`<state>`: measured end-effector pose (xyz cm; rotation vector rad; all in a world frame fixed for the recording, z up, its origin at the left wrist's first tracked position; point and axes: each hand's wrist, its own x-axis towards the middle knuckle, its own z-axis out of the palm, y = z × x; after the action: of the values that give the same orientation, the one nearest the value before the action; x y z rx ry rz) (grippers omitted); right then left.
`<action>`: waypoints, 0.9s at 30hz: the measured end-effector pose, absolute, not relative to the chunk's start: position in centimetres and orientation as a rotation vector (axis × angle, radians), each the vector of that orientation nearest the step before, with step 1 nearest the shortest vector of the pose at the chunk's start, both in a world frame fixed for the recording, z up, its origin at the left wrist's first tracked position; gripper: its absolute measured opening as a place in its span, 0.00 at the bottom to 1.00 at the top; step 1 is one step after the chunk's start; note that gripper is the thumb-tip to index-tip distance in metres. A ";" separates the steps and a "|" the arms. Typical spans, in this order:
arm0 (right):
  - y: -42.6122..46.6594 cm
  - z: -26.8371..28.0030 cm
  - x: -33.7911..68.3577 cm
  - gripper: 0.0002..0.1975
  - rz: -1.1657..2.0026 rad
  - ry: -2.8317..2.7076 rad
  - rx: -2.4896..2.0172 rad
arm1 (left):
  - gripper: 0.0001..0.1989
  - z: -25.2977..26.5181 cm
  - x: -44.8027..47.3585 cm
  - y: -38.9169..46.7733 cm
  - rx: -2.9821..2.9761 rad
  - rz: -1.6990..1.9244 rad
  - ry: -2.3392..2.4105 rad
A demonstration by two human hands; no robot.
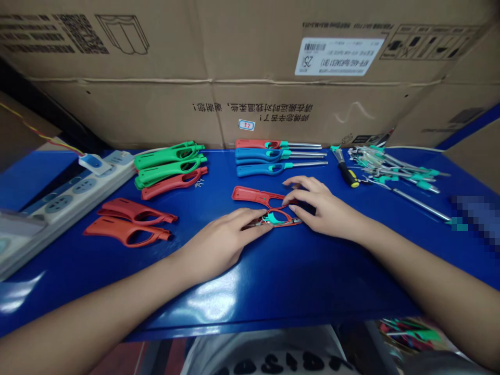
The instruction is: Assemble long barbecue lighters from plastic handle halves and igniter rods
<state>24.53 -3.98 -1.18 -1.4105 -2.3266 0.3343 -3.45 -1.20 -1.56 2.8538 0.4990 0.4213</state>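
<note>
A red lighter shell half (280,211), fitted with a teal trigger and small metal parts, lies face up in front of me. My left hand (230,234) grips its handle end, thumb and fingers pressed around the parts inside, which are partly hidden. From the other side, my right hand (318,208) holds the nozzle end between bent fingers and thumb; the exact contact is partly covered. Just beyond lies a matching red shell half (252,194), hollow side up, its tip beneath my right fingers.
Green lighter shells (170,169) and red lighter shells (130,229) lie left, beside a power strip (64,205). Assembled blue lighters (260,170) sit at the back. A black-and-yellow screwdriver (348,174) and piled metal lighter tubes (402,166) are right. A cardboard box (156,109) stands behind.
</note>
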 end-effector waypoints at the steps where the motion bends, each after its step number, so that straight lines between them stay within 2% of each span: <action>1: -3.9 -1.1 24.7 0.08 0.375 -2.307 -1.420 | 0.24 -1.7 -3.5 -1.1 2.835 0.452 0.495; 5: -3.6 -0.9 25.6 0.06 0.483 -2.289 -1.431 | 0.20 -1.9 -3.7 -0.9 2.708 0.576 0.481; 9: -3.4 -0.5 26.1 0.02 0.423 -2.236 -1.435 | 0.15 -1.0 -3.7 -0.8 2.600 0.688 0.524; 13: -3.4 -0.2 25.7 0.04 0.406 -2.067 -1.439 | 0.15 -0.1 -4.0 0.0 2.662 0.815 0.651; 15: -3.6 0.0 25.3 0.07 0.533 -1.877 -1.453 | 0.18 0.1 -4.2 0.5 2.740 0.844 0.698; 18: -3.9 0.2 24.7 0.13 0.892 -1.614 -1.453 | 0.21 0.1 -4.6 1.1 2.848 0.827 0.705; 22: -4.3 0.4 24.0 0.17 1.209 -1.484 -1.432 | 0.18 0.4 -4.8 1.2 2.863 0.773 0.649; 24: -4.5 0.4 23.8 0.17 1.194 -1.560 -1.398 | 0.18 0.8 -4.9 1.1 2.856 0.709 0.640; 27: -4.8 0.2 23.6 0.19 0.919 -1.899 -1.358 | 0.17 1.4 -5.1 1.1 2.882 0.523 0.654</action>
<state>23.58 -4.76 0.18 -1.3578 -1.8986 0.9192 -5.10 1.06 1.43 2.8820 0.6540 0.5235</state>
